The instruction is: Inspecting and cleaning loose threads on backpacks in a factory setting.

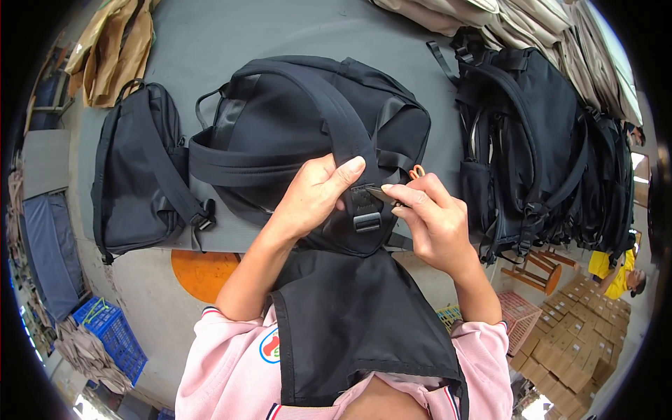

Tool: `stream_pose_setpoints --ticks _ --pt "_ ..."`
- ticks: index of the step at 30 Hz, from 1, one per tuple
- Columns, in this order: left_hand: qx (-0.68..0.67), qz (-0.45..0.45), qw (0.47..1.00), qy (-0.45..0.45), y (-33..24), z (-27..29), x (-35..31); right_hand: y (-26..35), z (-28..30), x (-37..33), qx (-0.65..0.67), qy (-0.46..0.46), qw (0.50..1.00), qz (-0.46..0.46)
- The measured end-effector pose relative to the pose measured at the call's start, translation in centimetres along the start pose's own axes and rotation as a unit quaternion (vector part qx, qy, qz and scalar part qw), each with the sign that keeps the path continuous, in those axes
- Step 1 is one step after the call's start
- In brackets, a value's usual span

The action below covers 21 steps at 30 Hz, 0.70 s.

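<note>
A black backpack [280,119] lies on the grey table in front of me, its padded shoulder straps uppermost. My left hand [315,192] pinches the lower end of one shoulder strap [339,115], thumb on top. Just right of it, my right hand [430,213] grips small scissors [418,171] with an orange handle. Their dark metal tip meets the stitched strap end beside my left thumb; the fingers hide most of the tool. Below that tip hangs a buckle [366,222] on the strap.
A smaller black bag [136,175] lies at the left, by brown paper [119,49]. Several black backpacks [521,140] crowd the right side, with beige fabric pieces [539,28] behind. Beyond the table are an orange stool [203,276], a blue crate [112,339], cartons [574,336] and a person in yellow [616,273].
</note>
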State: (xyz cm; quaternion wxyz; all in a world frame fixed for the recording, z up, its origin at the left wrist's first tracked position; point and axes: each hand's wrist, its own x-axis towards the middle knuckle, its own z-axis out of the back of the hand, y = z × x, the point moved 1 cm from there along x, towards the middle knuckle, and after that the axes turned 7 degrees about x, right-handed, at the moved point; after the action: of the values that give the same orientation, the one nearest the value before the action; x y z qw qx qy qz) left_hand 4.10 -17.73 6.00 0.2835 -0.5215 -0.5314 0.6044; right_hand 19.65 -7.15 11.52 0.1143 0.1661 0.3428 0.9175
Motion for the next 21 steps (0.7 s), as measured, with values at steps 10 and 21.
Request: stream_pose_setpoints --ticks 10,21 --pt "-0.019 0.007 1.000 0.013 -0.2 0.2 0.0 -0.1 -0.5 -0.7 0.063 -0.060 0.996 -0.035" --pt "0.018 0.000 1.000 -0.021 -0.2 -0.7 -0.2 0.6 -1.9 0.2 0.124 -0.063 0.969 -0.206"
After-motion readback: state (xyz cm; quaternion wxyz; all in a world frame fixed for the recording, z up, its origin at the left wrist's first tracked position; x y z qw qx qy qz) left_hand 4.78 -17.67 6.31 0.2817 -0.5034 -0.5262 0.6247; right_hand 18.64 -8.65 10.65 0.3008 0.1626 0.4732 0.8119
